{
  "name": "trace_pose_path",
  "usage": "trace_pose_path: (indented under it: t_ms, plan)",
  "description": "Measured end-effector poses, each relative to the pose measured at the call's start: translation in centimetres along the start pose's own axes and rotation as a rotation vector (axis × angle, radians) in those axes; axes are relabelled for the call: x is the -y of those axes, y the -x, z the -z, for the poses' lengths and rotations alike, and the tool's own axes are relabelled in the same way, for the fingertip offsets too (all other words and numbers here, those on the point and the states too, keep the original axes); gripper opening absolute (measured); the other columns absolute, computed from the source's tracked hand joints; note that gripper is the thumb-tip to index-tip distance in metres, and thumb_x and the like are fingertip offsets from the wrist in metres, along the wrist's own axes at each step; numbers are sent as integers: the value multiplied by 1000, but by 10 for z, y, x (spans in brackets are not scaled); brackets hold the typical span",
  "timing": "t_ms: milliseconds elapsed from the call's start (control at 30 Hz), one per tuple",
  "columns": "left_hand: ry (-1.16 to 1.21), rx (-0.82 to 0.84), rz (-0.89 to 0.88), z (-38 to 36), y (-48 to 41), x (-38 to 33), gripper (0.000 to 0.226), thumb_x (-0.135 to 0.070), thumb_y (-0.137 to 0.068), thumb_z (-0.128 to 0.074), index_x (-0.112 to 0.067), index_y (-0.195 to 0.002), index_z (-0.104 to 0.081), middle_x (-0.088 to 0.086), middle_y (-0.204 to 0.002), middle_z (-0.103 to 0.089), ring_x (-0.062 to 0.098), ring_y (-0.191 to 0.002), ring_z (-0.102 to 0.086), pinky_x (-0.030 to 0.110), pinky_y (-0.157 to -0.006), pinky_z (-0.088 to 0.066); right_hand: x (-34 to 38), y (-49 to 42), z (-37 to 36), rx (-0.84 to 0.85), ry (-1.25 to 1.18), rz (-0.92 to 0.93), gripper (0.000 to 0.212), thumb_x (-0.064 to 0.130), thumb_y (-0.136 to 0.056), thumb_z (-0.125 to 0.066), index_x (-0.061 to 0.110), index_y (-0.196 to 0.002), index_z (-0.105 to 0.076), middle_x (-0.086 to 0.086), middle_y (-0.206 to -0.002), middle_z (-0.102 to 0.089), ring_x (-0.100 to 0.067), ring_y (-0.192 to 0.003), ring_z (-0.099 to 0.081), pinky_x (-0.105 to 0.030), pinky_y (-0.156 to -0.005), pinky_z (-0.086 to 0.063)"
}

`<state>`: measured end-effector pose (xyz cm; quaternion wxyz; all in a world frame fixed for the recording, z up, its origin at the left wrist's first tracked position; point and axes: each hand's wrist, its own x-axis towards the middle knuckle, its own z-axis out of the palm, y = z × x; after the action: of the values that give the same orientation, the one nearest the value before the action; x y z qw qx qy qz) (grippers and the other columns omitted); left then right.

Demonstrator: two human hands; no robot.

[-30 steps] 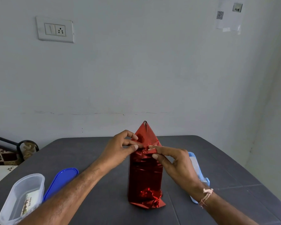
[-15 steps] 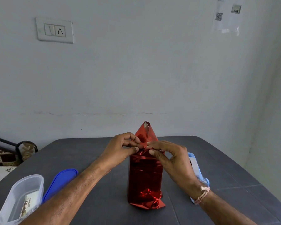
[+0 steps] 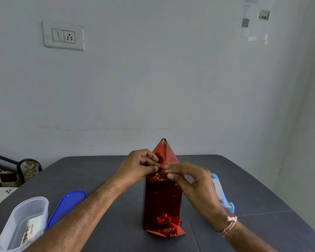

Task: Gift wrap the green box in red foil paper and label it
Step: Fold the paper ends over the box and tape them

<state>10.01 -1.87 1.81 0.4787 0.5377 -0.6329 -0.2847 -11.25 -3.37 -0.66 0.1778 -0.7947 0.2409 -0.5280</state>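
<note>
Foil-wrapped box [image 3: 162, 202] upright on table [image 3: 98, 171], long axis vertical. Left hand [image 3: 136, 170] and right hand [image 3: 193, 180] meet at box top, equally near, each pinching base of pointed foil flap [image 3: 165, 153], which rises just behind them, far side.

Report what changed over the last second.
The right hand slid its fingertips left along the top fold of the red foil paper until they meet the left hand, covering the crumpled bit between them. Both hands pinch the foil as before. The pointed flap stays upright; clear container, blue lid and light-blue dispenser are unmoved.
</note>
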Motion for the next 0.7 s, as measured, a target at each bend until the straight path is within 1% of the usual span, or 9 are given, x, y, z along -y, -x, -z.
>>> trace_pose_path:
  t_ms: [100, 167, 300, 367, 467, 533, 600, 633, 700]
  plan:
    - [27, 32, 11, 2, -3, 1, 26, 0, -86, -76, -12, -108, -71, 1, -94, -80, 11, -94, -76, 18, -81, -56, -1, 2, 3, -29, -20, -37, 11, 13, -88, -76, 16, -97, -81, 16, -102, -77, 0, -101, -71, -11, -86, -52]
    - [29, 49, 11, 2, -4, 2, 27, 1, -87, -76, -12, -109, -71, 1, -95, -80, 11, -96, -75, 19, -84, -56, 2, 2, 6, -47, -45, -91, 11, 15, -89, -75, 18, -98, -80, 18, -103, -77, 0, -103, -70, -12, -86, -53]
    - [41, 33, 5, 0, -4, 3, 26, 2, -88, -73, -12, -110, -72, 0, -97, -80, 9, -96, -75, 16, -81, -55, 8, -1, 9, -79, -125, -135, 17, 24, -96, -67, 23, -111, -75, 14, -108, -76, -7, -107, -71, -25, -93, -56]
    - [32, -2, -19, -2, -3, 4, 25, 2, -89, -73, -13, -108, -73, -2, -96, -80, 7, -96, -74, 14, -80, -55, 4, -4, 11, -77, -162, -177, 24, 32, -99, -63, 28, -123, -68, 14, -117, -73, -10, -113, -69, -34, -97, -55]
    - [-8, -60, -81, -7, 0, 7, 23, -1, -89, -74, -17, -106, -74, -6, -97, -79, 3, -97, -72, 13, -81, -54, -8, -2, 14, -49, -134, -258, 40, 46, -97, -60, 37, -137, -59, 22, -133, -64, -3, -125, -60, -39, -107, -51]
    - [-48, -103, -109, -10, 0, 10, 23, -7, -88, -77, -24, -104, -75, -10, -101, -77, -3, -101, -68, 13, -81, -53, -12, 2, 16, -14, -71, -296, 49, 52, -96, -58, 39, -143, -53, 22, -139, -59, 0, -129, -56, -35, -110, -49]
    - [-116, -133, -121, -12, -1, 12, 21, -16, -88, -78, -31, -103, -75, -16, -106, -74, -10, -106, -61, 10, -80, -47, -13, 6, 18, 32, 39, -307, 57, 56, -95, -53, 37, -148, -47, 23, -144, -52, 1, -132, -53, -28, -110, -47]
    - [-134, -136, -120, -13, -2, 14, 20, -19, -89, -77, -33, -103, -75, -19, -108, -73, -11, -106, -61, 11, -82, -46, -14, 7, 19, 54, 88, -304, 60, 57, -95, -52, 36, -151, -44, 26, -145, -49, 2, -133, -51, -23, -109, -46]
    - [-136, -129, -119, -13, -2, 16, 18, -22, -90, -76, -34, -104, -76, -21, -110, -73, -9, -98, -65, 17, -88, -51, -15, 9, 19, 93, 119, -280, 56, 53, -97, -51, 39, -150, -42, 36, -141, -45, 10, -133, -47, -12, -108, -41]
